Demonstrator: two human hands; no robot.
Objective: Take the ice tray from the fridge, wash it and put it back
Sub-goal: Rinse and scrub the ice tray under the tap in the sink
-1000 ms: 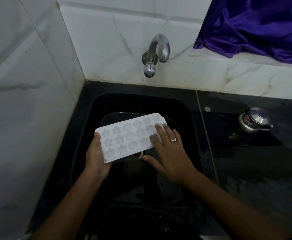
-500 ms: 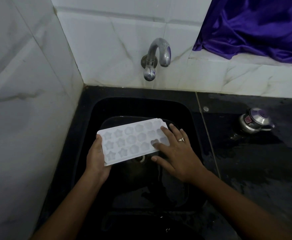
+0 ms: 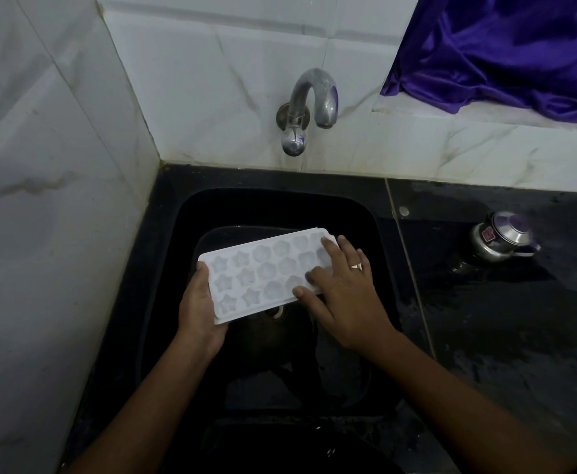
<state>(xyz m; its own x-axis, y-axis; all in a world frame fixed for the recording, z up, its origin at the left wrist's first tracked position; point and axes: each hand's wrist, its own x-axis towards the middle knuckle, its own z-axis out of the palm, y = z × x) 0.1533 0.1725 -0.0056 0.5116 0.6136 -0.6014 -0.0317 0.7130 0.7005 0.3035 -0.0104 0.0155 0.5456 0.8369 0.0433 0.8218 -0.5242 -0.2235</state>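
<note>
Head view: the left hand point(image 3: 199, 313) grips the ice tray point(image 3: 263, 275) by its short end at 9 o'clock and holds it over the sink point(image 3: 177, 241), below the tap point(image 3: 309, 104). This likely lets the right hand point(image 3: 345, 295), fingers flat and unclenched, rub the moulds. The cavities face up and the long axis runs from 8 to 2 o'clock.

A person's left hand point(image 3: 199, 313) and right hand point(image 3: 345, 295), seen from a head-worn camera. The right hand wears a silver-coloured ring point(image 3: 356, 266) with a small raised top on one finger. The left forearm point(image 3: 136, 415) and right forearm point(image 3: 451, 398) are bare down to the frame's lower edge.
</note>
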